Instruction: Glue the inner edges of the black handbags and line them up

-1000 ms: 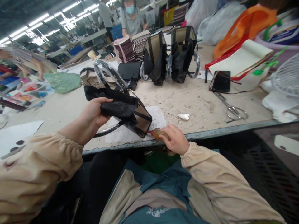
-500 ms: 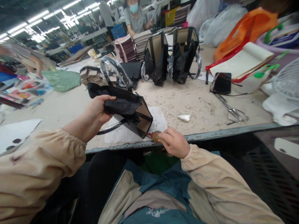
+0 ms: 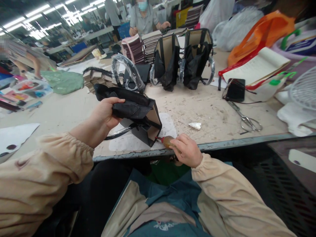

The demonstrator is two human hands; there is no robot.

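Observation:
A black handbag point(image 3: 133, 108) with plastic-wrapped handles is tilted on the table, its beige-lined open side facing right. My left hand point(image 3: 110, 113) is closed on the bag's loose black lining, thumb on top. In my right hand point(image 3: 186, 149), at the table's front edge, is a brown, rounded tool point(image 3: 168, 141) with a thin red tip; its exact kind is unclear. That tip is at the bag's lower right edge, and I cannot tell whether it touches. Part of a white sheet point(image 3: 169, 123) shows under the bag.
Two more black bags point(image 3: 166, 62) stand behind, near stacked panels point(image 3: 133, 51). To the right are scissors point(image 3: 247, 121), a phone point(image 3: 235, 89), a notepad point(image 3: 256, 67) and a white fan point(image 3: 304, 85). A white scrap point(image 3: 195, 125) lies mid-table. A masked co-worker point(image 3: 144, 19) sits opposite.
The bag has turned slightly in my left hand, and its open side shows more. The red tip has shifted a little up and right. The co-worker opposite has raised a hand.

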